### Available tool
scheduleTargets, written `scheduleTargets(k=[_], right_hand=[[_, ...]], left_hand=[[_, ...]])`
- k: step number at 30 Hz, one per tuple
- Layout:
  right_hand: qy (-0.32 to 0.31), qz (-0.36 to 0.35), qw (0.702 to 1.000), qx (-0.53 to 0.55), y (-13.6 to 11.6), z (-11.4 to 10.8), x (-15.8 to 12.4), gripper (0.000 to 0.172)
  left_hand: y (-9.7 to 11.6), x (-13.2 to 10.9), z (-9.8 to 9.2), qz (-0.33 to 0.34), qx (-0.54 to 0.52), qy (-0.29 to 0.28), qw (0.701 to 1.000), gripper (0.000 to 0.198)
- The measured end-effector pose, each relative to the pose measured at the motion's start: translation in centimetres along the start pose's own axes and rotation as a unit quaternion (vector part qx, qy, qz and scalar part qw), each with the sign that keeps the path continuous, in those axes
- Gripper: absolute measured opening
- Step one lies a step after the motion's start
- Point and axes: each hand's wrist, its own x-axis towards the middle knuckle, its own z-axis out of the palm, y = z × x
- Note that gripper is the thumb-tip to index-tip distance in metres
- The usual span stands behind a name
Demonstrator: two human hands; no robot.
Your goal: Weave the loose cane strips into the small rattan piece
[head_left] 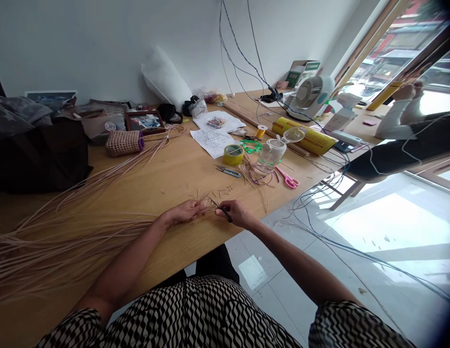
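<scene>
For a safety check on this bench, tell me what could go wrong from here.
The small black-handled pointed tool in the right hand is working right beside the left hand, so a slip could nick it. The long pale cane strands fan loosely across the table, so a tug might tangle them. Blue cables trail across the floor beside the table and might catch a foot.
</scene>
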Motion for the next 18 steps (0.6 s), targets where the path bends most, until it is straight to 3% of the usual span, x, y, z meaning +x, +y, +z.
scheduleTargets(k=[5,11,16,18], right_hand=[[0.020,0.025,0.999,-0.015,0.0,0.1,0.3,0.046],[-0.053,0.005,0.998,0.040,-0.4,-0.7,0.2,0.043],[-0.025,0.015,1.000,0.011,-1.2,-1.8,0.3,0.044],[-0.044,0.016,0.999,0.007,-1.3,-2.3,0.3,0.043]], left_hand=[[0.0,0.0,0.1,0.010,0.015,0.019,1.000,0.051],[-0.3,0.1,0.1,0.041,0.006,-0.012,0.999,0.058],[-0.5,0.1,0.1,0.028,0.018,-0.011,0.999,0.058],[-0.7,0.2,0.0,0.029,-0.008,-0.014,0.999,0.059]])
